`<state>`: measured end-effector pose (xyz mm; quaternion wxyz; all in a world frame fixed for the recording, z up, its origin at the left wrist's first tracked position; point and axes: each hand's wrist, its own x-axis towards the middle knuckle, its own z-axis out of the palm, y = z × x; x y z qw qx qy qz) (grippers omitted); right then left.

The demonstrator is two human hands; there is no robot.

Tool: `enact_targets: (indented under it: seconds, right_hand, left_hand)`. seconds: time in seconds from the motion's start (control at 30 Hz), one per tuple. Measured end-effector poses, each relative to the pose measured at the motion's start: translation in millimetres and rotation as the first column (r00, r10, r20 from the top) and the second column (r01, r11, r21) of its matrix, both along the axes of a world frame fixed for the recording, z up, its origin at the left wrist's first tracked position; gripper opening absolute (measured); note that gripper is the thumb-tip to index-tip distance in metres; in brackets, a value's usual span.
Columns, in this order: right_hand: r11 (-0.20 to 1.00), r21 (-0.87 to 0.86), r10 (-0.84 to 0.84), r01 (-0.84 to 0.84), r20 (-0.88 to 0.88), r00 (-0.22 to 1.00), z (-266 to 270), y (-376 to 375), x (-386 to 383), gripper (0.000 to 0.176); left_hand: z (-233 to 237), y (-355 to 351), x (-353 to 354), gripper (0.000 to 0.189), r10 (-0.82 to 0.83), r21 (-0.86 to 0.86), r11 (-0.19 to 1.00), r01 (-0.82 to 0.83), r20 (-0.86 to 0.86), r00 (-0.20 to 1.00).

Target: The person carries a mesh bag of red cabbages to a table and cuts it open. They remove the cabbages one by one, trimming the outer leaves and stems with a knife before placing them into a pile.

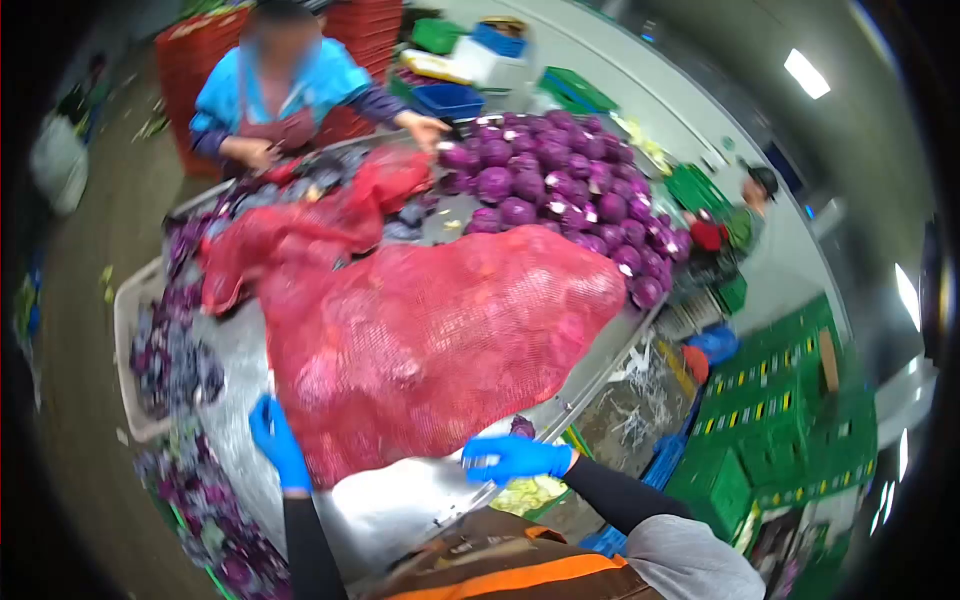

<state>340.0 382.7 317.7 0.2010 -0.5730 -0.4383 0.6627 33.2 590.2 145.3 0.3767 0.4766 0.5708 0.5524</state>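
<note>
A large red mesh bag (430,340) full of round heads lies across the metal table (235,370). My left hand (278,443), in a blue glove, is beside the bag's lower left edge, fingers stretched out. My right hand (515,457), also gloved in blue, is closed near the bag's lower right edge; a small silvery thing shows at its fingers, too small to name. Behind the bag is a heap of purple cabbages (560,170). Another red mesh bag (310,225), loose and crumpled, lies at the back left.
A person in blue (285,90) stands across the table, hands near the crumpled bag and cabbages. Another person (750,215) is at the right. Leaf trimmings fill a pale bin (127,345) at the left. Green crates (770,400) are stacked at the right.
</note>
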Motion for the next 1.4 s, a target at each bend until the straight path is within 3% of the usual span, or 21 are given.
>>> enact_targets:
  seconds: [0.03, 0.1, 0.13, 0.17, 0.2, 0.27, 0.4, 0.47, 0.5, 0.57, 0.63, 0.7, 0.77, 0.83, 0.9, 0.97, 1.1, 1.23, 1.27, 1.33, 1.4]
  right_hand:
    - [0.998, -0.053, -0.039, 0.037, -0.034, 0.999, 14.2, 16.9, 12.1, 0.032]
    - [0.965, 0.196, -0.162, 0.174, -0.075, 0.984, 35.5, 59.8, 28.5, 0.032]
    - [0.967, 0.213, -0.149, 0.138, 0.039, 0.988, 47.3, 86.3, 36.6, 0.031]
    - [0.966, 0.229, -0.158, 0.121, 0.152, 0.976, 58.2, 109.7, 42.9, 0.030]
    - [0.967, 0.236, -0.145, 0.091, 0.219, 0.965, 69.5, 130.7, 44.8, 0.030]
    - [0.971, 0.239, -0.091, 0.023, 0.276, 0.957, 70.2, 173.8, 35.4, 0.029]
    - [0.899, 0.325, 0.107, -0.292, 0.483, 0.869, 44.7, 246.5, 18.6, 0.033]
    - [0.698, 0.455, 0.151, -0.553, 0.662, 0.735, 29.8, 282.3, 7.2, 0.037]
    - [0.696, 0.446, 0.166, -0.563, 0.663, 0.730, 30.5, 296.9, -3.8, 0.037]
    - [0.469, 0.486, 0.223, -0.737, 0.743, 0.631, 37.2, 322.3, -31.7, 0.038]
    - [0.453, 0.427, 0.247, -0.782, 0.783, 0.571, 37.9, 340.5, -56.1, 0.038]
    - [0.423, 0.202, 0.269, -0.883, 0.903, 0.336, 32.1, 355.4, -80.6, 0.040]
    - [0.413, 0.176, 0.258, -0.894, 0.918, 0.300, 11.3, 366.6, -97.0, 0.037]
    - [0.348, 0.228, 0.397, -0.909, 0.843, 0.363, -21.3, 379.7, -103.5, 0.035]
    - [0.368, 0.202, 0.390, -0.908, 0.853, 0.348, -20.1, 379.7, -111.1, 0.034]
    - [0.320, 0.064, 0.329, -0.945, 0.928, 0.175, 20.2, 369.3, -120.8, 0.036]
    - [0.309, 0.010, 0.286, -0.951, 0.953, 0.103, 18.8, 365.6, -114.5, 0.033]
    - [0.296, 0.120, 0.344, -0.947, 0.912, 0.223, 14.0, 365.1, -98.8, 0.032]
    - [0.297, -0.043, 0.391, -0.954, 0.917, 0.081, 35.4, 356.2, -85.3, 0.030]
    - [0.314, 0.056, 0.401, -0.948, 0.897, 0.186, 63.5, 326.8, -31.6, 0.032]
    - [0.526, -0.026, 0.484, -0.850, 0.831, 0.274, 108.2, 295.4, 1.2, 0.039]
  left_hand:
    - [24.2, 12.7, 10.7, 0.027, -0.010, -0.022, 1.000, 0.011, 0.052, 0.999]
    - [-12.5, 51.0, 25.7, 0.030, -0.003, -0.054, 0.999, 0.011, 0.144, 0.990]
    - [-10.1, 59.6, 34.0, 0.040, 0.044, 0.002, 0.999, -0.044, -0.122, 0.992]
    - [0.3, 61.4, 39.6, 0.051, 0.007, -0.151, 0.987, -0.058, -0.318, 0.948]
    - [-31.8, 74.9, 39.7, 0.058, -0.157, -0.287, 0.949, 0.134, -0.060, 0.986]
    - [36.9, 57.0, 44.4, 0.060, -0.092, -0.369, 0.929, -0.038, -0.328, 0.940]
    - [14.4, 48.8, 48.4, 0.057, 0.065, -0.314, 0.942, -0.119, -0.177, 0.982]
    - [21.3, 50.9, 46.7, 0.051, 0.050, -0.322, 0.940, -0.109, -0.186, 0.981]
    - [20.8, 52.0, 45.6, 0.048, 0.048, -0.332, 0.938, -0.099, -0.158, 0.986]
    - [23.8, 55.1, 41.8, 0.043, 0.056, -0.355, 0.932, -0.071, -0.053, 0.997]
    - [18.3, 57.9, 42.3, 0.038, 0.066, -0.370, 0.928, -0.041, 0.053, 0.996]
    - [7.9, 59.4, 47.3, 0.025, 0.145, -0.231, 0.965, -0.122, 0.083, 0.986]
    - [14.1, 56.9, 48.9, 0.020, 0.170, -0.220, 0.966, -0.138, 0.133, 0.976]
    - [22.0, 56.1, 50.6, 0.015, 0.186, -0.199, 0.969, -0.149, 0.182, 0.966]
    - [26.1, 54.2, 51.0, 0.013, 0.242, -0.132, 0.966, -0.222, 0.158, 0.957]
    - [25.1, 54.0, 52.1, 0.012, 0.248, -0.091, 0.967, -0.236, 0.159, 0.956]
    - [22.5, 53.7, 54.8, 0.012, 0.294, -0.012, 0.956, -0.295, 0.103, 0.950]
    - [24.1, 48.5, 53.6, 0.012, 0.275, -0.012, 0.961, -0.275, 0.071, 0.959]
    - [25.1, 47.0, 54.0, 0.012, 0.305, -0.014, 0.952, -0.305, 0.080, 0.949]
    - [24.0, 46.5, 55.0, 0.012, 0.341, -0.016, 0.940, -0.342, 0.131, 0.931]
    - [29.6, 46.3, 52.2, 0.013, 0.286, -0.066, 0.957, -0.281, 0.088, 0.954]
